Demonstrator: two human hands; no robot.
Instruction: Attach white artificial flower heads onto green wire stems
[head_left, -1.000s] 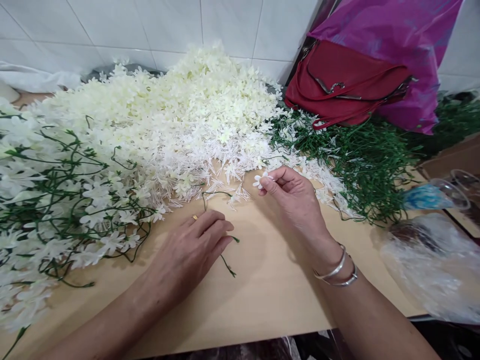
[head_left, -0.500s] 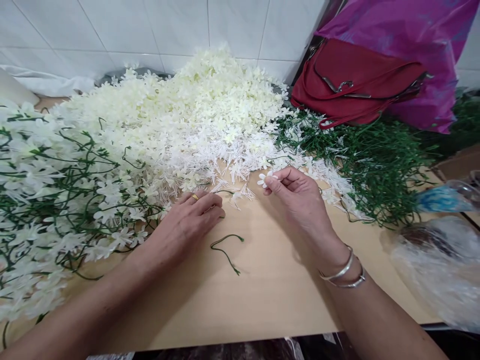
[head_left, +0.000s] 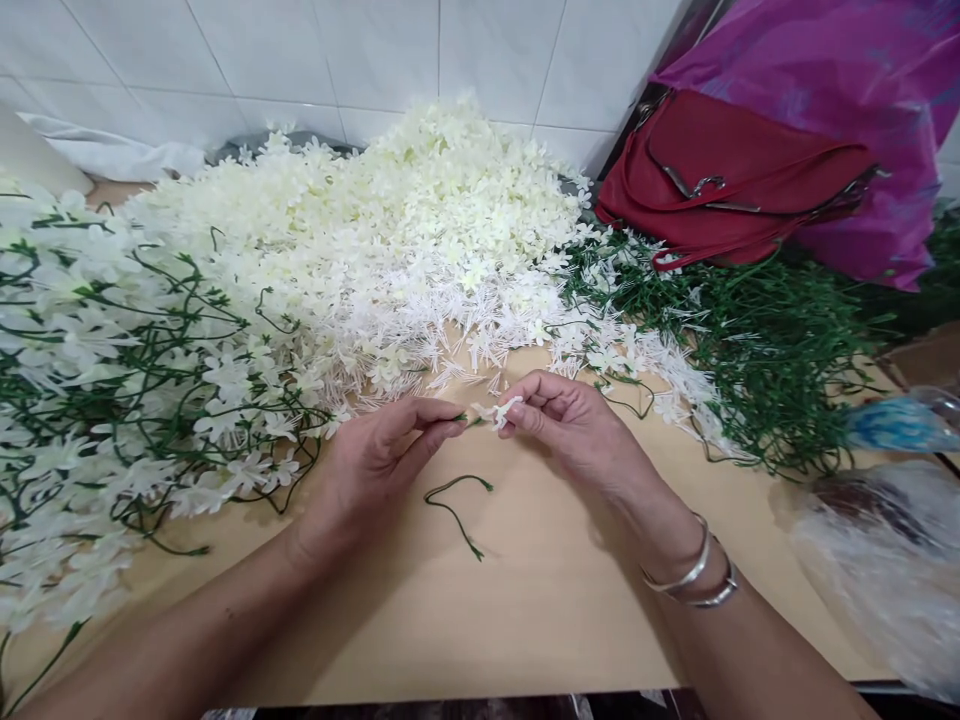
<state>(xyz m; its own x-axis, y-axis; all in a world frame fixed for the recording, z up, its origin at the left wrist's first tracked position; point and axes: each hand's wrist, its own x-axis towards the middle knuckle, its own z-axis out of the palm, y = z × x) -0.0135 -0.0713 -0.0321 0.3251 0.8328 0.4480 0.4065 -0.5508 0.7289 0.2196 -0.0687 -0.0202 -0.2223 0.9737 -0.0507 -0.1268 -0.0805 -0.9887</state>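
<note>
The fingers of the left hand [head_left: 375,450], at the centre of the frame, are pinched together on a thin green stem [head_left: 474,421], of which only a short end shows past the fingertips. Facing them, thumb and forefinger of the right hand [head_left: 581,430] are clamped on a small white flower [head_left: 507,410], turned edge-on; the gap between stem end and flower is very small and blurred, so I cannot tell whether they touch. The step in hand looks like bringing flower and stem together. The next move seems to call for a steady left pinch close to the stem's end and a careful lining-up of the flower, without crushing its petals. Just below the hands, a loose stem [head_left: 452,513] lies bent on the bare worktop [head_left: 555,620]. Beyond the fingers, scattered white sprigs [head_left: 450,375] run up into a broad heap of pale petals [head_left: 457,190] at upper centre. Flowers on green stems [head_left: 82,340] are massed along the left edge, and a tangle of bare green stems [head_left: 780,340] spreads at right, below a red bag [head_left: 742,180]. A crumpled clear plastic bag [head_left: 885,580] sits at lower right.
</note>
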